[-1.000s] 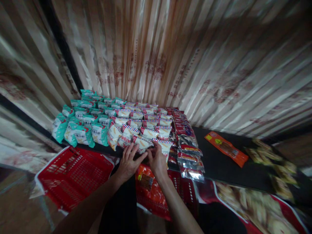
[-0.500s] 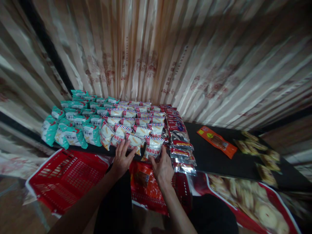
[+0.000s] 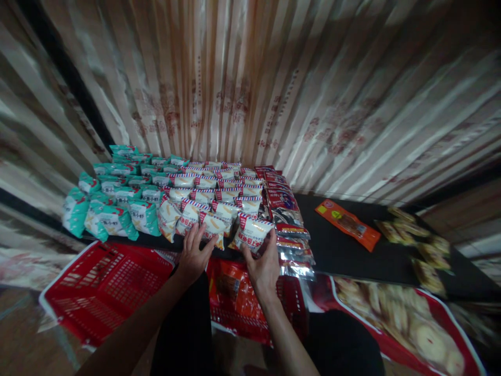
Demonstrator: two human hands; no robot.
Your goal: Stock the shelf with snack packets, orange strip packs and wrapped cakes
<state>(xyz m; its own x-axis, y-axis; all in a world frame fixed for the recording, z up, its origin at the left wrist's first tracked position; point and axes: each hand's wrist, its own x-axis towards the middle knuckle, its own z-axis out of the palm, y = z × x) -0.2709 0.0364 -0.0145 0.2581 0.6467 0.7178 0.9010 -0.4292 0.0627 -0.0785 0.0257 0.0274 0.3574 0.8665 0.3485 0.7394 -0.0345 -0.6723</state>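
My right hand grips a white snack bag with a striped top edge and red lettering, thumb on its front and fingers at its right side. The bag tilts at the front edge of the black shelf. My left hand rests with fingers spread against the front of a matching snack bag. Rows of the same white bags stand behind both hands. Teal snack bags are lined up on the left. Dark red and silver packets lie stacked just right of my right hand.
On the black shelf lie an orange packet and several small yellowish packs. Below it are a red basket at left, another with orange packets, and one with round packaged food. Pleated curtains hang behind.
The white bag in my right hand has tilted clockwise and shifted slightly right, opening a gap to the bag on its left. My left hand has stayed nearly in place.
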